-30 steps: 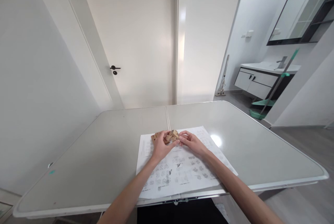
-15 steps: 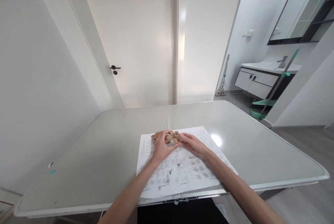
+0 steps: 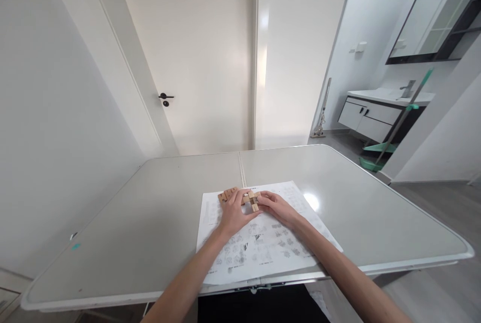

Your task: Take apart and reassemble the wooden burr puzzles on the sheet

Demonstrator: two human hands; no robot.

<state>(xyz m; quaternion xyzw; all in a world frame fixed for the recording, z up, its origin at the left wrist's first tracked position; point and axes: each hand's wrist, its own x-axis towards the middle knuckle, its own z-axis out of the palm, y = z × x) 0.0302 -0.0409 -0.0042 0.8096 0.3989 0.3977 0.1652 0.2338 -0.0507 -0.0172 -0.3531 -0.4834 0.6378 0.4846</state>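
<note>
Several small light wooden blocks, joined in a cluster (image 3: 252,199), are between my two hands above a printed white sheet (image 3: 263,253). My left hand (image 3: 233,212) curves round the cluster's left side, its thumb reaching to the lower block. From the right, my right hand (image 3: 277,207) grips the cluster with its fingers bent together. Darker brown wooden pieces with black marks (image 3: 226,194) lie just beyond my left hand, at the sheet's upper left corner, partly covered by the fingers.
The sheet lies on a large grey table (image 3: 150,222) with a pale rim. Behind the table is a white door (image 3: 203,62) with a black handle. At the right are a washbasin cabinet (image 3: 370,115), a mop (image 3: 323,112) and a green dustpan (image 3: 371,164).
The block cluster has turned and shifted slightly between my hands, so its lower block now sits a little further right and down. The fingers of both hands have moved slightly.
</note>
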